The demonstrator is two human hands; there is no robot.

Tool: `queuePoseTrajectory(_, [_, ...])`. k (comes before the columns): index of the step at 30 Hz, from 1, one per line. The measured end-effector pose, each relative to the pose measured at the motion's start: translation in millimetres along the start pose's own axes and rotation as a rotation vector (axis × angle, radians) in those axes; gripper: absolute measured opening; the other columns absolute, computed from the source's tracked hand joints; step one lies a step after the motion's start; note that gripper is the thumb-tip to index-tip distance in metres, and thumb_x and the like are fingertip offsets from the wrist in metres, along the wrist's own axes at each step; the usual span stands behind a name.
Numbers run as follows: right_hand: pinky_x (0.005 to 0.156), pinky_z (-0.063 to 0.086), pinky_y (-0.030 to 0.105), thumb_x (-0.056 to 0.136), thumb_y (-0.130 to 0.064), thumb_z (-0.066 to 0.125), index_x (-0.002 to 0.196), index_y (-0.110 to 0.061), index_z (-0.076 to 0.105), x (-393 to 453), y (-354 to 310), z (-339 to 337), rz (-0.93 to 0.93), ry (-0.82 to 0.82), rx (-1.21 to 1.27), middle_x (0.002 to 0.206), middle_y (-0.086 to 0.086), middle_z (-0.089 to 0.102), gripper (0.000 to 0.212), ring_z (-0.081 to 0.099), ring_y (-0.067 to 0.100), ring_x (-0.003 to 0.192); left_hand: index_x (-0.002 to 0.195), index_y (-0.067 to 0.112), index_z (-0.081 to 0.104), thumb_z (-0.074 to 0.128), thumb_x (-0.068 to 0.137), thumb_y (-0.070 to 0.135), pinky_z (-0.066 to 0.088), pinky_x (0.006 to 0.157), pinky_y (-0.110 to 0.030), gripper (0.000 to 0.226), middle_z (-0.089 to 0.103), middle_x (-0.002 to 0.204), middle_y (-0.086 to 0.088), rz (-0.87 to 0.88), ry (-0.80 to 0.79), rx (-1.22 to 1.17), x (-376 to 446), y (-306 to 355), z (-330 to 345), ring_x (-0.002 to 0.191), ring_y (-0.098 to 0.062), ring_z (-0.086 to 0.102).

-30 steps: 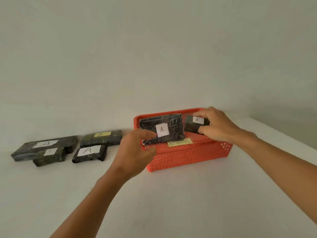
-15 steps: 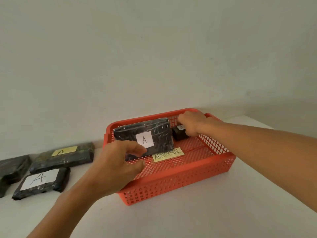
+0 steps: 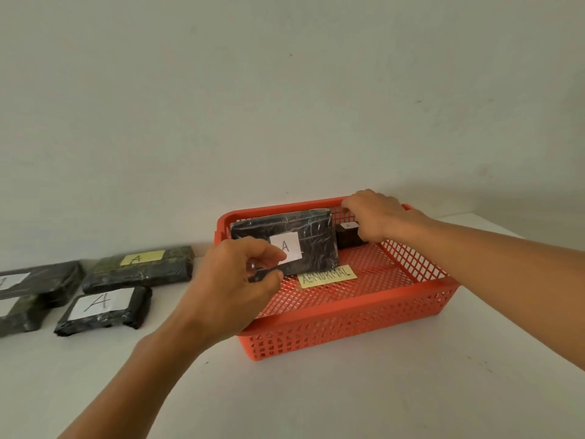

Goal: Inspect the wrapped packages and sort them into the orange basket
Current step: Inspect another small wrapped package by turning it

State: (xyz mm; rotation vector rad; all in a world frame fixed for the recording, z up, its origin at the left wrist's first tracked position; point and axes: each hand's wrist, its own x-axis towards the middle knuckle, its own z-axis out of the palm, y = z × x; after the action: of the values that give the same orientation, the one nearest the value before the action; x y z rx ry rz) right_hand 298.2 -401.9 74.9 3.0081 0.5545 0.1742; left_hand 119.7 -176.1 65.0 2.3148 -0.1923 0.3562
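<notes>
Left hand [image 3: 235,282] still pinches the lower left corner of the big pack [image 3: 304,240], now propped on edge against the basket's [image 3: 348,327] back wall, while the right hand [image 3: 375,218], lower than a second ago, curls over the small pack [image 3: 348,237] on the floor beside it. I read both as placed, release pending. Inside otherwise only the ABNORMAL note [image 3: 327,275]; four packs [image 3: 104,307] wait outside, left.

Soft even daylight, faint shadows, slight blur — wide-angle bending at edges
</notes>
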Motion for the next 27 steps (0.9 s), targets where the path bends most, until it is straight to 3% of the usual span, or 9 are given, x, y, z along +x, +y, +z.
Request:
queuePoseTrajectory(4, [0.079,0.050,0.040,0.082,-0.003,0.067,0.124,-0.018,0.062,-26,-16,-23,0.026,0.090,0.059,0.123,0.006,0.060,0.045,0.060,0.028,0.110,0.105,0.023,0.074,0.072,0.088,0.011,0.054,0.071,-0.009,0.021,0.071,0.097,0.017,0.022,0.149,-0.078,-18,2,-13,0.089,0.001,0.067])
queuePoseTrajectory(7, [0.074,0.044,0.037,0.086,-0.011,0.068,0.121,-0.020,0.064,-53,-38,-41,-0.011,0.206,0.174,0.118,0.004,0.061,0.036,0.058,0.025,0.106,0.102,0.024,0.075,0.072,0.087,0.009,0.056,0.075,-0.016,0.022,0.073,0.097,0.013,0.028,0.218,-0.103,-38,-1,-25,0.089,-0.003,0.069])
queuePoseTrajectory(12, [0.077,0.053,0.037,0.087,-0.018,0.071,0.123,-0.021,0.066,-101,-97,-54,-0.180,0.345,0.313,0.124,0.001,0.064,0.037,0.060,0.020,0.107,0.093,0.031,0.073,0.071,0.086,0.004,0.056,0.073,-0.016,0.028,0.071,0.099,0.015,-0.005,0.281,-0.111,-78,-8,-49,0.084,0.000,0.069])
queuePoseTrajectory(15, [0.089,0.057,0.042,0.087,-0.023,0.073,0.126,-0.022,0.066,-124,-139,-59,-0.316,0.343,0.363,0.126,-0.002,0.064,0.040,0.060,0.017,0.113,0.094,0.027,0.074,0.071,0.087,0.004,0.056,0.073,-0.015,0.024,0.070,0.101,0.013,-0.057,0.310,-0.107,-103,-18,-63,0.083,-0.001,0.068])
queuePoseTrajectory(19, [0.091,0.053,0.040,0.088,-0.026,0.069,0.124,-0.023,0.068,-144,-198,-58,-0.451,0.298,0.384,0.122,-0.005,0.064,0.036,0.059,0.017,0.114,0.090,0.031,0.073,0.071,0.087,0.005,0.054,0.067,-0.012,0.027,0.071,0.101,0.010,-0.147,0.378,-0.093,-134,-41,-87,0.083,0.000,0.068])
queuePoseTrajectory(22, [0.089,0.050,0.034,0.089,-0.028,0.066,0.125,-0.026,0.066,-145,-240,-52,-0.496,0.232,0.385,0.123,-0.006,0.064,0.036,0.058,0.018,0.114,0.091,0.030,0.073,0.072,0.087,0.007,0.054,0.061,-0.013,0.023,0.072,0.100,0.011,-0.242,0.425,-0.083,-155,-66,-104,0.081,-0.004,0.070])
queuePoseTrajectory(27, [0.092,0.053,0.041,0.086,-0.027,0.067,0.122,-0.026,0.068,-129,-308,-36,-0.515,0.131,0.482,0.121,-0.006,0.067,0.036,0.060,0.018,0.115,0.097,0.026,0.075,0.072,0.088,0.011,0.053,0.060,-0.015,0.018,0.074,0.099,0.008,-0.386,0.478,-0.042,-184,-114,-133,0.083,-0.007,0.071])
